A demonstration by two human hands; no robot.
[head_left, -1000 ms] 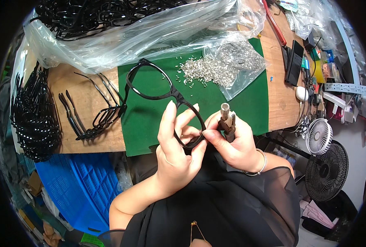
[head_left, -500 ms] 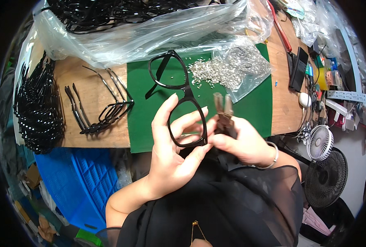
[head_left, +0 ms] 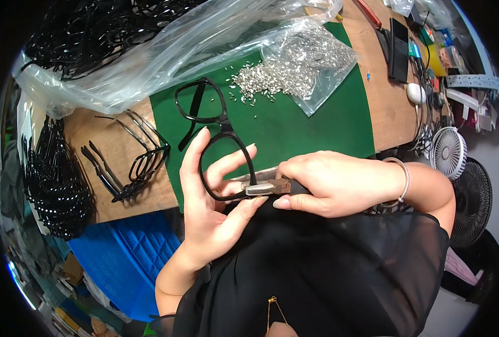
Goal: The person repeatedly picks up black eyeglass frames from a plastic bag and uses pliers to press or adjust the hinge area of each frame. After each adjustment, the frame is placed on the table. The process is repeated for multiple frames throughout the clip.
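- Wooden surface (head_left: 120,191) with a green mat (head_left: 311,121) laid over its middle carries the work; a clear plastic bag (head_left: 165,50) sprawls across the far edge, and a smaller bag spilling small silver metal parts (head_left: 294,64) lies on the mat.
- Left hand (head_left: 210,208) has its grip closed around the near lens rim of a black glasses frame (head_left: 218,132), thumb below, fingers passing up through and beside the opening.
- Right hand (head_left: 333,182) is wrapped tight on the handles of pliers (head_left: 266,188), whose metal nose points toward the person's left and meets the frame's near corner, right beside the left fingers.
- From that pinch point the frame's long axis runs away from the person, up and slightly left, its far lens hanging over the mat with one temple folded across it.
- Frame looks glossy black, thick-rimmed, lenses empty.
- More black frames (head_left: 137,163) lie left of the mat.
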